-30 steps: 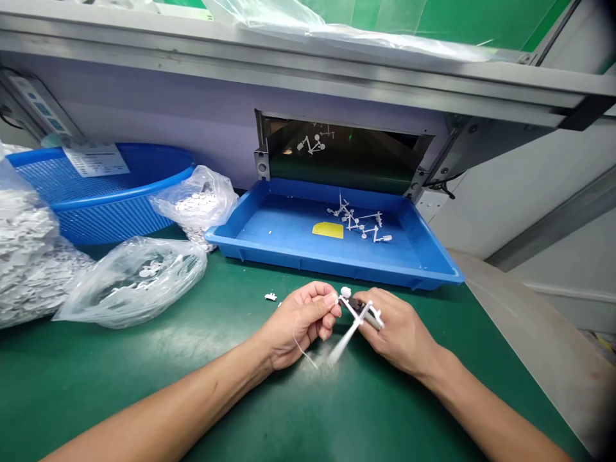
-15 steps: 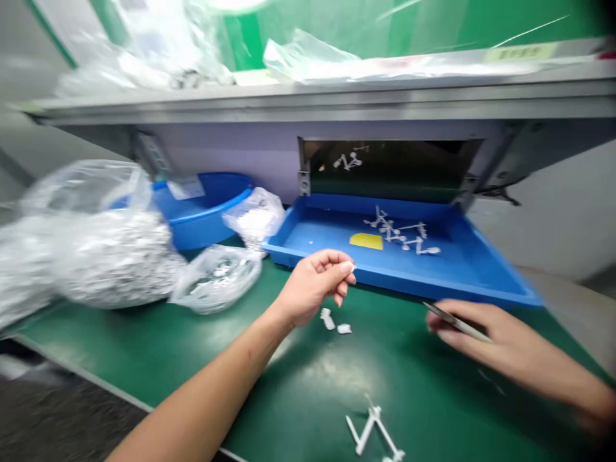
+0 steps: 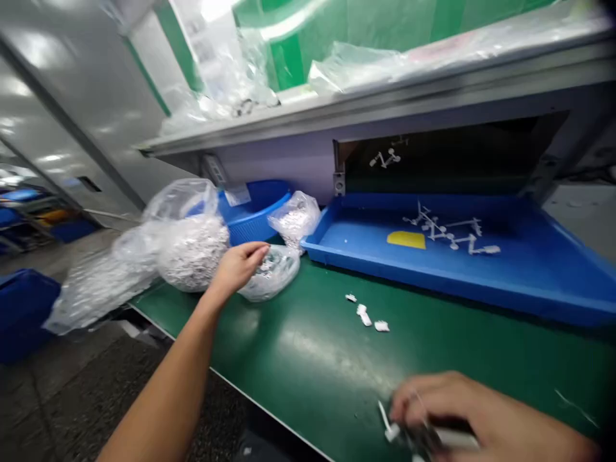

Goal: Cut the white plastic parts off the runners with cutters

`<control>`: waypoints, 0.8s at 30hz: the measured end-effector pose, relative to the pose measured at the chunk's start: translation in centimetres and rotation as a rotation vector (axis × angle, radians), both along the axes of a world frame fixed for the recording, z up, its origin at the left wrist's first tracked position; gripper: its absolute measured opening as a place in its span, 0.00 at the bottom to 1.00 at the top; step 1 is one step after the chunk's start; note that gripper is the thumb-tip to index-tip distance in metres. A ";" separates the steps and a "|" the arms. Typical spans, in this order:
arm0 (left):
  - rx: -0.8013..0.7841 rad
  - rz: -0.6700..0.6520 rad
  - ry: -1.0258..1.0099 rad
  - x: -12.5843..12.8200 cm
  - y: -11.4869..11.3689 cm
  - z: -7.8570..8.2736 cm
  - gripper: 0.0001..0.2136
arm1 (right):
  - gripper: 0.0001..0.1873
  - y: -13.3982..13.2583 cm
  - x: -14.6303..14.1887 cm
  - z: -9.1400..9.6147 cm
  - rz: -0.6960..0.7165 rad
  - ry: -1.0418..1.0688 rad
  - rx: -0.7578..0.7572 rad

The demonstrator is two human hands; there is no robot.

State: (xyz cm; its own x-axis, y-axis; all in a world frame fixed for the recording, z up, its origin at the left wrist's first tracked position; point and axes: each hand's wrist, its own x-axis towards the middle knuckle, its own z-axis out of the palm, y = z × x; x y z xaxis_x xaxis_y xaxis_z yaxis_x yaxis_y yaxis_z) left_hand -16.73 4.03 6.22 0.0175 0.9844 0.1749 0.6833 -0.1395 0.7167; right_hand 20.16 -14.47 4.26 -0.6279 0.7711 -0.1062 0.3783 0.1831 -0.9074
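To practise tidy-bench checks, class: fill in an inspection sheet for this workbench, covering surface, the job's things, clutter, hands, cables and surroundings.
Surface: green mat, glossy.
Job's things: white sprue by the right hand; three small white pieces loose on the mat; small clear bag of parts.
Clutter: large bags of white parts; blue basket; blue tray holding sprues and a yellow card.
Hands: left hand at the small clear bag, contact unclear; right hand blurred, grip unclear.
Cables: nothing seen.
Surroundings: shelf above with plastic sheets; dark chute opening; grey floor at left.
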 end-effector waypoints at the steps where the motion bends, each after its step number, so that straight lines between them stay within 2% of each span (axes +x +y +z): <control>1: 0.017 -0.018 -0.102 1.3 -0.7 -0.3 0.16 | 0.05 0.4 -0.1 0.3 -0.004 0.040 -0.058; 3: -0.081 -0.153 -0.253 4.3 -2.5 -0.4 0.17 | 0.07 1.2 0.4 0.5 -0.079 0.159 -0.169; 5: -0.275 -0.399 -0.252 7.6 -4.5 -0.2 0.16 | 0.09 1.9 1.5 0.2 -0.212 0.294 -0.225; 8: -0.534 -0.734 -0.215 12.2 -6.7 -0.2 0.15 | 0.09 2.4 2.9 -0.1 -0.350 0.402 -0.191; 10: -0.593 -0.830 -0.248 14.5 -7.5 -0.1 0.15 | 0.09 2.6 3.3 -0.1 -0.384 0.385 -0.150; 12: -0.516 -0.810 -0.241 16.1 -8.0 0.0 0.13 | 0.08 2.7 3.3 0.2 -0.432 0.351 -0.099; 15: -0.281 -0.709 -0.102 17.2 -8.8 0.5 0.11 | 0.07 2.6 2.8 0.7 -0.569 0.294 -0.006; 18: -0.142 -0.701 -0.043 18.1 -9.8 0.5 0.12 | 0.06 2.4 2.2 1.1 -0.661 0.202 0.075; 20: -0.215 -0.727 -0.135 18.8 -10.2 -0.1 0.11 | 0.05 2.2 1.9 1.0 -0.656 0.129 0.167; 24: -0.680 -0.719 -0.552 20.1 -9.8 -2.4 0.10 | 0.10 1.9 1.9 0.8 -0.582 -0.010 0.416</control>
